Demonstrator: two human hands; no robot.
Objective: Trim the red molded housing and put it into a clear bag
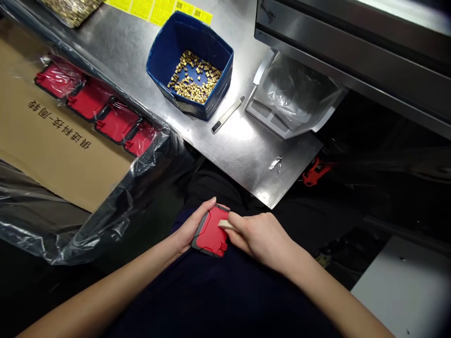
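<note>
Low in the middle of the frame, over my lap, my left hand (192, 230) is curled closed around the left edge of a small flat red plastic part with a dark grey rim (211, 231), thumb lying along its upper edge. My right hand (260, 237) is closed in a pinch on a short pale stick-like tool (225, 225), whose tip rests on the red face near its right edge.

The part sits only on my fingers and lap, not on the steel tabletop (246, 145) above it. If I press the tool too hard or at a slant, I judge it could skid across the smooth red face and scratch it, or jab my left thumb. A loose grip could let the part tip and slide off into the dark gap below the table (hard to find there).

More red parts (95, 101) lie in a row under clear plastic film at the upper left, on a brown cardboard sheet (52, 150) printed with dark Chinese characters, upside down to me; I cannot read them surely. Yellow labels (158, 9) at the top edge carry print too small to read. The blue square bin of small brass pieces (192, 65) shows no legible writing.
</note>
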